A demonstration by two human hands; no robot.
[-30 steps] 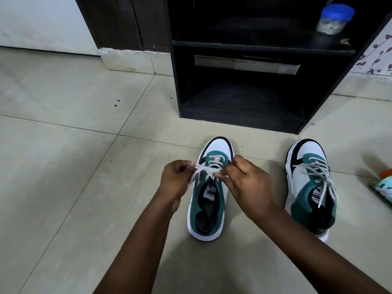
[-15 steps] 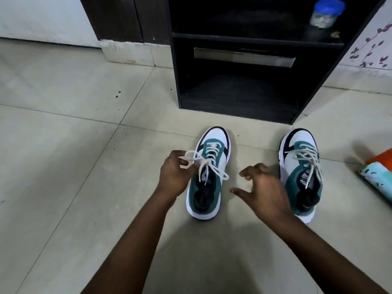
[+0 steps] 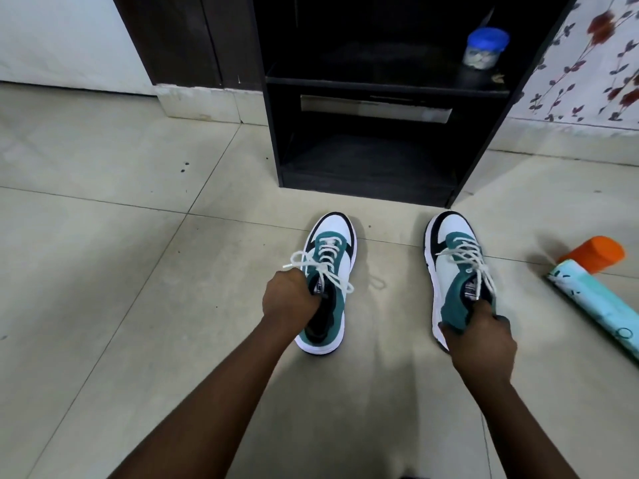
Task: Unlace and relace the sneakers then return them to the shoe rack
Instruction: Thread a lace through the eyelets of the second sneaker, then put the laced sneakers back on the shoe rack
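Note:
Two white, teal and black sneakers stand on the tiled floor, toes toward the black shoe rack [image 3: 273,140]. My left hand [image 3: 288,300] grips the left sneaker [image 3: 340,271] at its collar, fingers tucked inside the opening; its white laces are tied in a loose bow. My right hand [image 3: 479,340] grips the right sneaker [image 3: 449,271] at the heel collar, and that sneaker tilts slightly. Its laces are threaded, with the ends hanging loose over the tongue.
The rack's lower shelf [image 3: 366,164] is bare and dark. A jar with a blue lid [image 3: 485,50] stands on the upper shelf. A pale blue roll [image 3: 594,307] and an orange roll [image 3: 596,254] lie on the floor at the right.
My left hand let go of the lace and took the left sneaker's collar. My right hand moved right from beside the left sneaker and gripped the right sneaker's heel.

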